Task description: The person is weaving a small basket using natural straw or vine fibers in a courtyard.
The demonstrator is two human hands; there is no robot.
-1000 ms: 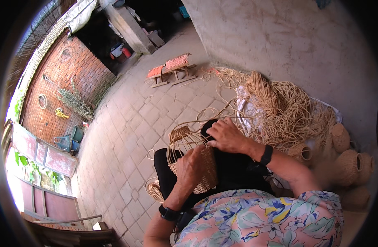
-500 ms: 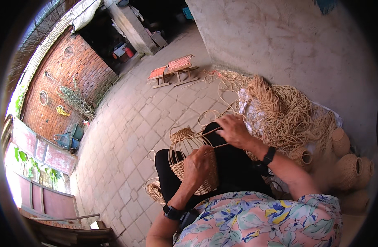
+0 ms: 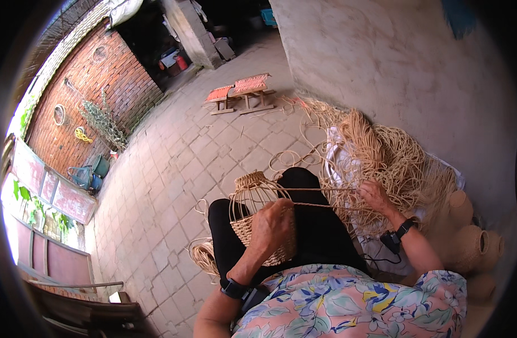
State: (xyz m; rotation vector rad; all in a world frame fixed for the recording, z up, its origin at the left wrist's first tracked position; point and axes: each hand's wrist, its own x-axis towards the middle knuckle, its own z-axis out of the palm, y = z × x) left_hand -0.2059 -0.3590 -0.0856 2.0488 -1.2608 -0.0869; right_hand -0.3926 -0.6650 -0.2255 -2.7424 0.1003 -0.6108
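Two taut strands (image 3: 320, 189) run from a half-woven basket (image 3: 281, 254) to the right hand (image 3: 374, 196)

Nearest my camera is the floral shirt (image 3: 348, 296). Beyond it, the half-woven basket rests on a black-trousered lap (image 3: 331, 242), woven on its nearer part, with bare ribs (image 3: 231, 209) running to a narrow woven ring (image 3: 250, 180) at its far end. I see the left hand (image 3: 269, 225) curled closed over the basket's right side; whether its hidden fingertips pinch the strands too, I can't tell from here. Well to the right, the right hand's fingers bend in, pinching the strands. On the floor (image 3: 157, 225) left of the lap I have a coil of cord (image 3: 203, 259); to the right, a big tangled heap of cord (image 3: 393, 146) lies on white sheeting (image 3: 371, 247), with round woven vessels (image 3: 467, 245) beside it. Farther off stand two low stools (image 3: 250, 84) with reddish seats. Farthest out I get a brick wall (image 3: 95, 84) and a pale pillar (image 3: 193, 34).
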